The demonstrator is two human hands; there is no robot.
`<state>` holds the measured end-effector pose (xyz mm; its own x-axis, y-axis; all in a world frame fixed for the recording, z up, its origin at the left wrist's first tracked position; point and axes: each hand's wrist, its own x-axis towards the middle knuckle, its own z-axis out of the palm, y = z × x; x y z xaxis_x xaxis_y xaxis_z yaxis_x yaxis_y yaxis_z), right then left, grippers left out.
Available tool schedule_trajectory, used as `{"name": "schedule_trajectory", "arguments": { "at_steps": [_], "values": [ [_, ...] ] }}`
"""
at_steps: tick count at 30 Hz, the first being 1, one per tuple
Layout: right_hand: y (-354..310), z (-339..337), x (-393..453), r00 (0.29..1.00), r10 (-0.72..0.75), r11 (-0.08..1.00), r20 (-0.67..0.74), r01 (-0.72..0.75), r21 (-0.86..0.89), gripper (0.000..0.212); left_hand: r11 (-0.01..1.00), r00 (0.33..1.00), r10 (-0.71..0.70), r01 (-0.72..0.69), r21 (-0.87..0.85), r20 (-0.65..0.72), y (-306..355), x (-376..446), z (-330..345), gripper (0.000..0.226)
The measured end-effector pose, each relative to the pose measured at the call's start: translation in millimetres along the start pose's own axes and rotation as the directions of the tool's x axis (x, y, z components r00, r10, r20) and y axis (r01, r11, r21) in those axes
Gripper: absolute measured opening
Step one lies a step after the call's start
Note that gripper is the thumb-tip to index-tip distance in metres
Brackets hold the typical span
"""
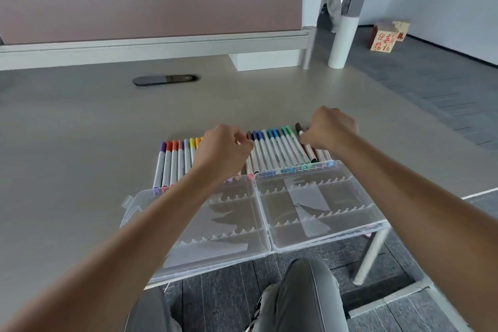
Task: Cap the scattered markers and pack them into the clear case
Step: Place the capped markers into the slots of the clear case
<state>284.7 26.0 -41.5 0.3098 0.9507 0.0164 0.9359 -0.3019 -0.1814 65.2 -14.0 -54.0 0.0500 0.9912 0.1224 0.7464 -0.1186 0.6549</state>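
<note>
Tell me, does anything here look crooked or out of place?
Yes: the open clear case hangs partly over the desk's near edge. One black-capped marker lies askew across the row, beside the right hand.

A clear case [318, 226] lies open at lower centre, both halves on the table [80, 121] at its near edge. A row of capped markers [277, 151] lies just beyond it. The left hand [225, 151] and right hand [330, 128], fingers curled, rest on the row at mid-frame.
</note>
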Motion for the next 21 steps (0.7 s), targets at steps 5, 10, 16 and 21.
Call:
{"name": "schedule_trajectory", "arguments": {
  "at_steps": [5, 10, 16, 21],
  "values": [
    [-2.2, 0.7, 1.0, 1.0, -0.01, 1.0, -0.015, 0.01, 0.027, 0.022, 0.997, 1.0, 0.0, -0.001, 0.071, 0.017, -0.6, 10.3, 5.1, 0.008],
    [5.1, -4.3, 0.0, 0.997, 0.002, 0.962, -0.076, 0.019, 0.271, 0.04, 0.988, 0.999, -0.022, 0.016, 0.151, 0.038, 6.9, 18.9, 9.0, 0.01],
    [7.4, -8.8, -9.7, 0.992, -0.045, 0.88, -0.119, 0.096, 0.466, 0.036, 0.958, 0.997, -0.065, 0.048, 0.284, 0.05, 13.1, 25.6, 19.2, 0.018],
    [15.7, -3.5, -17.0, 0.991, -0.068, 0.81, -0.114, 0.121, 0.574, 0.044, 0.927, 0.996, -0.072, 0.046, 0.373, 0.057, 18.0, 33.0, 20.3, 0.025]
  ]
}}
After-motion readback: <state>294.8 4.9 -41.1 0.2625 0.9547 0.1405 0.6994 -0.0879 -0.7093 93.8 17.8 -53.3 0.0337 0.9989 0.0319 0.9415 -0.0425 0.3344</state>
